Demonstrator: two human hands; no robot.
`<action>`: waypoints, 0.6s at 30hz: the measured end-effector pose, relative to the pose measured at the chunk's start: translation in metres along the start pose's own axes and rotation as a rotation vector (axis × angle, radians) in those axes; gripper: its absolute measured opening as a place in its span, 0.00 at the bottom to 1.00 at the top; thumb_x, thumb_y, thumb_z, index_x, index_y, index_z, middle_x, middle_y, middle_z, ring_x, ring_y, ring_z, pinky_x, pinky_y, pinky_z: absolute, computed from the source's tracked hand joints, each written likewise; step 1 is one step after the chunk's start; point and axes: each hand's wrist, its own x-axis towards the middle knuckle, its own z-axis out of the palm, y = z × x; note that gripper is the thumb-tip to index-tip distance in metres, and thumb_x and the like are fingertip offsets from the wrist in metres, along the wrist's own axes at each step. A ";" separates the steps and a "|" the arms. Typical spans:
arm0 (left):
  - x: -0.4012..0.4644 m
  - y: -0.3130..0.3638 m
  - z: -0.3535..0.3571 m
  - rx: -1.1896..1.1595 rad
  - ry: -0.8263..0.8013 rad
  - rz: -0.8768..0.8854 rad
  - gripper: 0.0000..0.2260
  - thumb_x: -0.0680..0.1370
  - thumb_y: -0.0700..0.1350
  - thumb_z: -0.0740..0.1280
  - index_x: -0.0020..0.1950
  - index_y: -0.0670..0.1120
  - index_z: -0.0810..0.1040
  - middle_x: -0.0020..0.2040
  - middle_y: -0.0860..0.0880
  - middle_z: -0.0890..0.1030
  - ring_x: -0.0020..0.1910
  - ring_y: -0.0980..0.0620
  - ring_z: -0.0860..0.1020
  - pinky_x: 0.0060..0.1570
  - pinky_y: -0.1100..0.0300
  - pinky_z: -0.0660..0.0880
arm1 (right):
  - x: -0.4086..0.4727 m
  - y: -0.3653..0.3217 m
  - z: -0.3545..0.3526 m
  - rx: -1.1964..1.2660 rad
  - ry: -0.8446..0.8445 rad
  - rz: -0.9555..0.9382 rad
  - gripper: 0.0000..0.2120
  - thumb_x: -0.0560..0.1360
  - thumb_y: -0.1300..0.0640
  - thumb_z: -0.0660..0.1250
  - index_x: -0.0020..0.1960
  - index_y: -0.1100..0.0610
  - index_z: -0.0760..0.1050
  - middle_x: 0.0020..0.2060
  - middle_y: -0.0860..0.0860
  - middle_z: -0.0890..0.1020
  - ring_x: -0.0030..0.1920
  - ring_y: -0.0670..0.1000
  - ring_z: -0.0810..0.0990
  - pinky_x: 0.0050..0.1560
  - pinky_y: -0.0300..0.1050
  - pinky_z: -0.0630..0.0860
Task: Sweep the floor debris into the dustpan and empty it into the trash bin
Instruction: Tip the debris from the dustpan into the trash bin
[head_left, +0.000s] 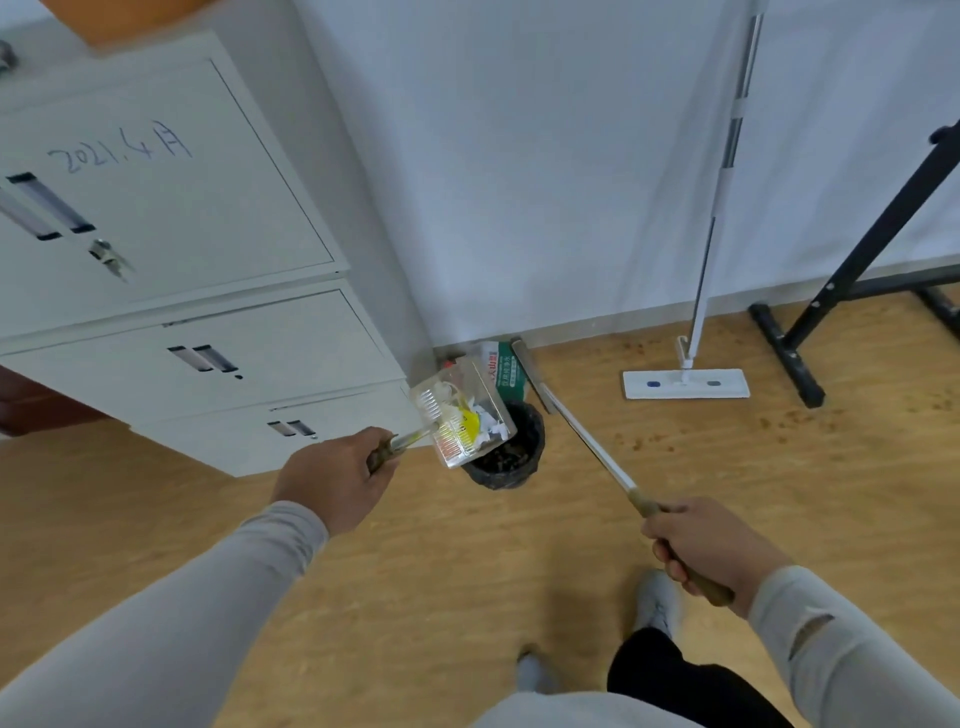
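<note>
Dustpan (467, 415) comes first: a clear plastic scoop raised off the floor (519, 571) and tilted over the trash bin (511, 457), holding white paper scraps and a yellow piece (467, 420). By size, though, the white wall (519, 156) and the wood-look floor fill most of the view, then the pale metal cabinet (156, 234) at the left, with handwriting on its upper door. A black stand (841, 280) sits at the right, and a flat mop (685, 384) leans against the wall just beside it. The bin, lined in black, sits in the corner between cabinet and wall, with a green-and-white carton (501, 369) behind it. The broom (582, 436) runs from the corner back toward the person, its head near the bin. The left hand (332, 483) grips the dustpan's handle; the right hand (711, 545) is wrapped round the broom's wooden grip. The hands are well apart. Grey sleeves (156, 623) cover both arms.
</note>
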 end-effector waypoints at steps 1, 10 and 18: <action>0.001 0.001 0.001 0.015 -0.003 0.030 0.14 0.80 0.57 0.65 0.62 0.54 0.79 0.40 0.52 0.84 0.41 0.44 0.83 0.39 0.56 0.76 | 0.000 0.001 0.001 0.002 -0.006 -0.004 0.06 0.81 0.63 0.63 0.49 0.62 0.79 0.30 0.55 0.73 0.22 0.48 0.69 0.21 0.38 0.67; 0.016 0.018 0.006 0.131 -0.074 0.158 0.14 0.81 0.58 0.59 0.62 0.54 0.76 0.45 0.53 0.83 0.42 0.47 0.82 0.38 0.57 0.73 | -0.002 0.005 0.001 -0.044 -0.010 -0.033 0.06 0.80 0.64 0.63 0.46 0.61 0.77 0.30 0.55 0.73 0.22 0.49 0.69 0.21 0.38 0.67; 0.012 0.047 0.026 0.219 -0.091 0.292 0.11 0.82 0.55 0.59 0.58 0.52 0.75 0.43 0.51 0.82 0.39 0.46 0.81 0.39 0.56 0.77 | 0.002 0.017 0.004 -0.052 0.022 -0.033 0.08 0.78 0.64 0.63 0.49 0.70 0.77 0.29 0.55 0.74 0.23 0.50 0.70 0.24 0.41 0.66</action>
